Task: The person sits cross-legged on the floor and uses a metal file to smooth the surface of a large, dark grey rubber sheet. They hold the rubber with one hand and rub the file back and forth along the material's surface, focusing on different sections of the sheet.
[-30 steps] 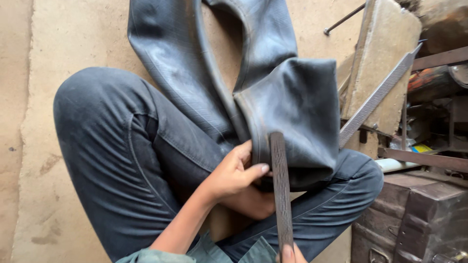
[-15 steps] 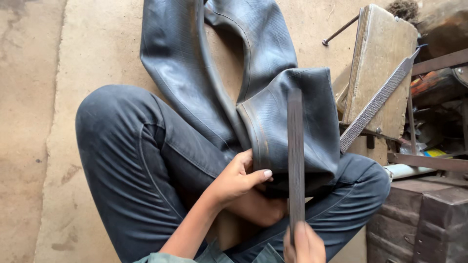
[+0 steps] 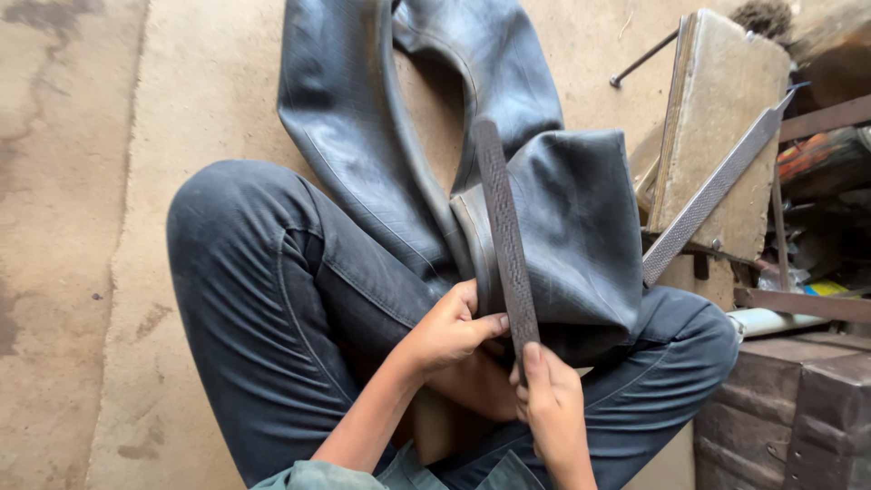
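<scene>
A black rubber inner tube lies folded over my lap and runs up across the concrete floor. My left hand grips the folded edge of the tube near my knee. My right hand holds the lower end of a long dark rasp file, which lies flat along the tube's fold, pointing away from me. My legs in dark jeans are crossed under the tube.
A second flat metal file leans against a worn wooden block at the right. Dark metal boxes and clutter stand at the lower right. A thin metal rod lies behind. Bare concrete floor spreads to the left.
My right hand has pushed the file forward along the tube, so more of the hand shows at the bottom. The left hand keeps its grip.
</scene>
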